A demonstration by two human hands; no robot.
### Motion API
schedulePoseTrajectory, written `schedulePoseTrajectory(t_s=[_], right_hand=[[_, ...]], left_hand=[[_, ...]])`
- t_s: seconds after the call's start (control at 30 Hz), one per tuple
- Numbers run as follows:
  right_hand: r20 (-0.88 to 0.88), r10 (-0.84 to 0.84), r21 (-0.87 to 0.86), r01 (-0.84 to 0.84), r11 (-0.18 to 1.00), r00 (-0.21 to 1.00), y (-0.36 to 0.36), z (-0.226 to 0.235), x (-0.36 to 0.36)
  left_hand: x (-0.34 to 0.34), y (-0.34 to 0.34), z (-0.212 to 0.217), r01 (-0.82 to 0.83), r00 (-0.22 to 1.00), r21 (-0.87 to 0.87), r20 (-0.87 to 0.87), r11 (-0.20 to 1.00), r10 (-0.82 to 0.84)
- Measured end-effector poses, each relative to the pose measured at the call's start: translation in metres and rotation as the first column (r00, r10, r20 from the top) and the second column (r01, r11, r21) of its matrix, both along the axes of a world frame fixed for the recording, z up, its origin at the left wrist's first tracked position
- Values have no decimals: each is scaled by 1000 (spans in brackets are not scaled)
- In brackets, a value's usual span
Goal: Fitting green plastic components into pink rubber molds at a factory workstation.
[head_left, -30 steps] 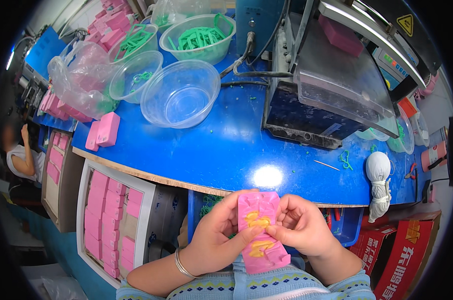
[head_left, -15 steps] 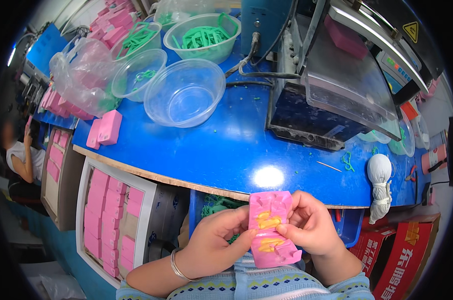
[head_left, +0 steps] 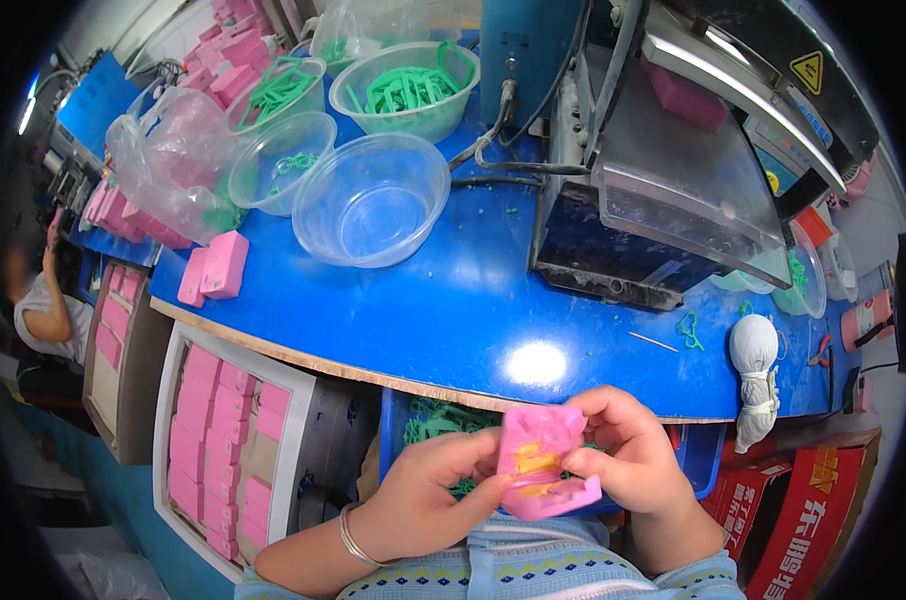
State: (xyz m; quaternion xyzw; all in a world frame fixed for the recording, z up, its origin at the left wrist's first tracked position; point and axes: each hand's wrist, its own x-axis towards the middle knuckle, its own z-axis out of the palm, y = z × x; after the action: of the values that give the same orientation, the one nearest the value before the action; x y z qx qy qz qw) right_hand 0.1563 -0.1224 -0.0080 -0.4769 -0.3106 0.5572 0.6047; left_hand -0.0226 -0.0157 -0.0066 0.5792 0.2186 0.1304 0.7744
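Room lies between front bowl (head_left: 371,205) and machine (head_left: 613,238), with cables (head_left: 533,168) barring behind.

A soft-looking pink piece (head_left: 547,478), marked with yellow patches (head_left: 538,462), sits toward five o'clock in the view, bent across its middle, held between the left hand (head_left: 443,482) and right hand (head_left: 630,458), one corner jutting toward four o'clock.
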Motion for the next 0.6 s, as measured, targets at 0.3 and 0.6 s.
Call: schedulePoseTrajectory(t_s=[0.3, 0.6], right_hand=[[523, -52, 155, -35, 987, 850, 4, 0, -8], [596, -109, 243, -50, 969, 796, 10, 10, -13]], left_hand=[[4, 6, 2, 93, 992, -6, 85, 996, -92], [5, -5, 3, -107, 976, -63, 184, 992, 117]])
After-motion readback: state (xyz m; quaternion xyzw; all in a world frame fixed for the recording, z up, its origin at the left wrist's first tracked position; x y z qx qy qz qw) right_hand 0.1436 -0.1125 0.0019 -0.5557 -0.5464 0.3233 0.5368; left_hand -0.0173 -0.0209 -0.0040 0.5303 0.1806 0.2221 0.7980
